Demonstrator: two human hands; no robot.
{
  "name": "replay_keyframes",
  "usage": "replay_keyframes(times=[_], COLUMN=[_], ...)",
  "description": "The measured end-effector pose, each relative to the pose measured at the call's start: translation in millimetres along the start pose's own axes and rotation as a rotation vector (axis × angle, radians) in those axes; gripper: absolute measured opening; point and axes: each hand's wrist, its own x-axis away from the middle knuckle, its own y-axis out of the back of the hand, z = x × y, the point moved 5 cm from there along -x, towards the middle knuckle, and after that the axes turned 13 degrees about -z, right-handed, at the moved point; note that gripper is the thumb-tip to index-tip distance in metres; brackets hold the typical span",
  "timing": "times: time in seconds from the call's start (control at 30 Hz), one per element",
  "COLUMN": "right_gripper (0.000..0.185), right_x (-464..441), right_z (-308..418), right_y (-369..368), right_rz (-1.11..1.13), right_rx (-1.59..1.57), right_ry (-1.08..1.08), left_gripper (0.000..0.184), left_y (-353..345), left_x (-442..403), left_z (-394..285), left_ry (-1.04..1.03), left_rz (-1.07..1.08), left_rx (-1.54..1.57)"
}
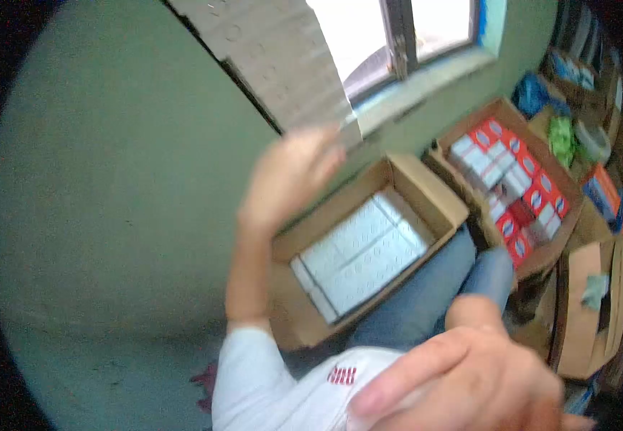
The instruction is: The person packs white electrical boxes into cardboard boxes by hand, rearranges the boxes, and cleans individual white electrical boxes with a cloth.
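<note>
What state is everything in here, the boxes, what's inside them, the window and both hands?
Near cardboard box: open at the top.
Pale flat packs: lying inside it.
Farther cardboard box: open at the top.
Red and white packets: packed inside it.
Window: bright; open or shut unclear.
Left hand: raised, blurred, grip unclear.
Right hand: close to the camera, blurred, grip unclear.

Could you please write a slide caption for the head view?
Left hand raised by a carton of white packs, right hand near the camera, red-and-white boxes beyond.
</note>
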Motion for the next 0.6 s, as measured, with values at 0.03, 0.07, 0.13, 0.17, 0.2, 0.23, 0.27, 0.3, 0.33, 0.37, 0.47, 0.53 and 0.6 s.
replay_keyframes(times=[0.03,0.07,0.13,0.17,0.2,0.23,0.27,0.3,0.33,0.37,0.47,0.53,0.6], right_gripper=[0.036,0.036,0.037,0.037,0.037,0.038,0.038,0.039,0.039,0.040,0.041,0.042,0.044], right_x=[-4,-7,-9,-9,-8,-7,-4,-5,-7,-8,-9,-14,-18], right_z=[-1,-1,7,14,21,29,43,46,52,58,69,73,73], right_y=[-4,-5,-6,-6,-4,0,-1,3,4,4,-4,-11,-19], right_rz=[-0.015,-0.026,-0.016,-0.002,0.014,0.015,0.020,0.005,0.003,0.007,0.012,0.004,-0.002], right_rx=[-0.013,-0.022,-0.040,-0.055,-0.074,-0.078,-0.092,-0.103,-0.113,-0.131,-0.195,-0.234,-0.259], right_ry=[0.014,0.034,0.082,0.110,0.130,0.149,0.178,0.191,0.210,0.232,0.304,0.364,0.443], left_gripper=[0.037,0.034,0.028,0.026,0.024,0.023,0.021,0.020,0.017,0.016,0.018,0.022,0.025], left_y=[24,51,80,94,112,123,127,126,127,131,147,167,185], left_x=[-17,-35,-54,-62,-70,-73,-64,-63,-64,-67,-75,-101,-131], left_z=[-15,-34,-54,-60,-65,-67,-75,-70,-66,-63,-58,-52,-44], left_ry=[-0.084,-0.115,-0.196,-0.240,-0.285,-0.297,-0.312,-0.326,-0.317,-0.345,-0.348,-0.418,-0.423], left_rz=[-0.147,-0.204,-0.350,-0.441,-0.545,-0.591,-0.626,-0.642,-0.626,-0.684,-0.788,-0.898,-0.918], left_rx=[-0.012,-0.054,-0.137,-0.190,-0.256,-0.303,-0.338,-0.362,-0.368,-0.460,-0.675,-0.929,-1.045])
